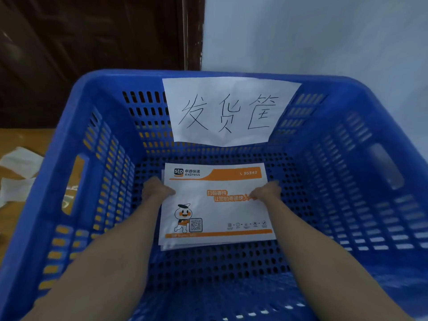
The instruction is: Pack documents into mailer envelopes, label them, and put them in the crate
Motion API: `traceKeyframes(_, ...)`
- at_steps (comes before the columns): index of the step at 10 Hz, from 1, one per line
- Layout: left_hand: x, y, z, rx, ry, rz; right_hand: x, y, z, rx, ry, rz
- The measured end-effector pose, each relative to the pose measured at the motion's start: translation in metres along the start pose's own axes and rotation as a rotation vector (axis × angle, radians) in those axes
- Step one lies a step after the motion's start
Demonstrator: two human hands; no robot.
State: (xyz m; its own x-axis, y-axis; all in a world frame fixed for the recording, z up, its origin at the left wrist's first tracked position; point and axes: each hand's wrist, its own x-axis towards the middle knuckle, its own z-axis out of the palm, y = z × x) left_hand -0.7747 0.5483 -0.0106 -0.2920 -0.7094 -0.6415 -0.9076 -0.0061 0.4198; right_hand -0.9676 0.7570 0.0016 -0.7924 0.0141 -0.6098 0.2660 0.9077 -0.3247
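Two hands, left hand (154,189), right hand (268,190), gripping one mailer envelope (215,205), one crate (97,228)

You are looking through a wide-angle lens, so the rim of the blue crate (69,126) bows outward and its side walls stretch toward the corners. The light is soft, cool and even, with no hard shadows and no clear single source. The pale wall (324,33) reads bluish-white, while the dark door (92,31) at upper left sinks into near-black, showing only faint sheen on its panels. The whole picture is slightly soft and smeared, most along the bottom edge and lower right. The handwritten sign (227,112) is bright without glare; print on the top envelope (217,205) stays readable only in its larger letters.
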Motion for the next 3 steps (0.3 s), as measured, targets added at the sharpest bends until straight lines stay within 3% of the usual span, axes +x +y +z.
traceKeyframes(2,-0.002,-0.008,0.005,0.12,0.001,0.064,0.005,0.013,-0.002,-0.222,0.032,-0.037)
traceKeyframes(3,-0.001,-0.002,-0.003,0.143,-0.05,0.066,0.007,0.014,-0.015,-0.263,-0.079,-0.028)
